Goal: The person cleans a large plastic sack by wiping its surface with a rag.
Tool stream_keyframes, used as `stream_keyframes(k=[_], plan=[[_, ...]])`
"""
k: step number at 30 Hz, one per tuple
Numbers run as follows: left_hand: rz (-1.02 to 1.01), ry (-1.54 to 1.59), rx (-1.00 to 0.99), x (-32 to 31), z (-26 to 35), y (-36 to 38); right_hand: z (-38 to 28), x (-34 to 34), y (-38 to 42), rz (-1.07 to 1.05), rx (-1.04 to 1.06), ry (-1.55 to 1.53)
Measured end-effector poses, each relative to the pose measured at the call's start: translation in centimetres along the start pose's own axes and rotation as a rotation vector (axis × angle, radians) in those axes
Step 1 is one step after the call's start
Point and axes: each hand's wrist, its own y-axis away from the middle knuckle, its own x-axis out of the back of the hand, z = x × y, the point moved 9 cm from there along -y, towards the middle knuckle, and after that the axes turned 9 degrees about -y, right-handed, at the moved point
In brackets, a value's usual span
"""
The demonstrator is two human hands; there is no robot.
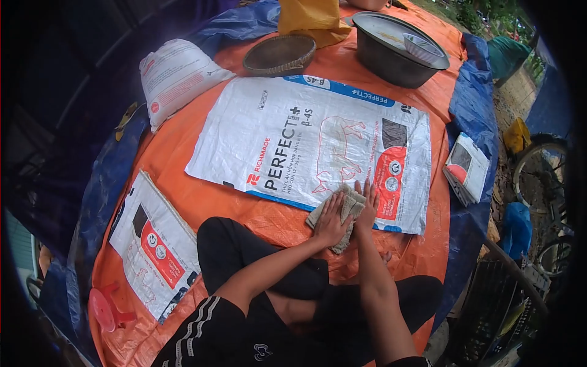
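Note:
A white woven feed sack (244, 140) with blue edges and a red pig outline lies flat in front of me. My left hand (333, 221) holds a folded grey-green cloth (342, 243) against the sack's near edge, its fingers laid along the top. Close beside it, my right hand (367, 207) rests with fingers stretched out on the printed sack, at the cloth's right side. The cloth partly covers the sack's blue border. The underside of each palm is hidden.
Folded sacks lie at left (153, 244) and right (466, 168). Behind are a filled white sack (177, 79), a woven basket (281, 55) and a dark basin (391, 61) holding a patterned bowl (423, 48). A red plastic stool (107, 309) stands on the orange tarp (214, 199).

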Motion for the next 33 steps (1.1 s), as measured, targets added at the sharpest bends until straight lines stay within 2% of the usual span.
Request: stream_keyframes(k=[1, 4, 6, 12, 14, 18, 21, 22, 23, 24, 25, 26, 30, 31, 33], plan=[[0.008, -0.074, -0.040, 0.1, -0.3, -0.2, 0.0, 0.0, -0.1, -0.020, -0.011, 0.011], [0.008, -0.225, 0.022, 1.6, -3.2, -1.1, -2.3, 2.3, -0.2, -0.069, -0.055, -0.021], [0.027, -0.280, 0.082, 3.5, -6.1, -1.9, -2.3, 2.4, -0.3, -0.013, -0.039, -0.054], [-0.043, -0.471, 0.100, 10.0, -14.5, -2.7, -2.8, 2.5, -0.3, 0.009, -0.019, -0.051], [0.018, -0.509, 0.097, 13.3, -18.4, -2.4, -2.9, 2.8, -0.4, 0.010, -0.034, -0.033], [-0.050, -0.643, 0.173, 20.9, -27.4, -0.1, -3.0, 2.6, -0.5, -0.012, -0.056, -0.021], [0.032, -0.758, 0.200, 27.2, -31.8, 1.0, -3.4, 2.5, 0.1, -0.027, -0.073, -0.048], [0.109, -0.710, 0.224, 29.1, -32.7, 1.3, -3.0, 2.7, -0.5, -0.028, -0.077, -0.059], [0.035, -0.633, 0.339, 30.8, -32.3, 1.0, -2.8, 2.9, -0.8, -0.020, -0.066, -0.054], [0.013, -0.776, 0.252, 30.5, -34.2, 0.8, -2.8, 2.9, -0.6, -0.015, -0.062, -0.045], [-0.056, -0.756, 0.286, 30.9, -34.3, 0.7, -2.8, 3.1, -0.7, 0.003, -0.058, -0.036], [-0.001, -0.779, 0.267, 31.7, -34.1, 1.0, -2.8, 3.2, -0.5, 0.008, -0.051, -0.032], [-0.044, -0.858, 0.481, 35.0, -36.0, 2.1, -2.6, 3.2, -0.5, 0.026, -0.078, -0.055], [-0.040, -0.860, 0.465, 34.7, -36.5, 2.5, -2.6, 3.2, -0.5, 0.022, -0.073, -0.066], [0.041, -0.797, 0.523, 34.8, -37.5, 3.2, -2.4, 3.1, -0.3, 0.013, -0.069, -0.073]])
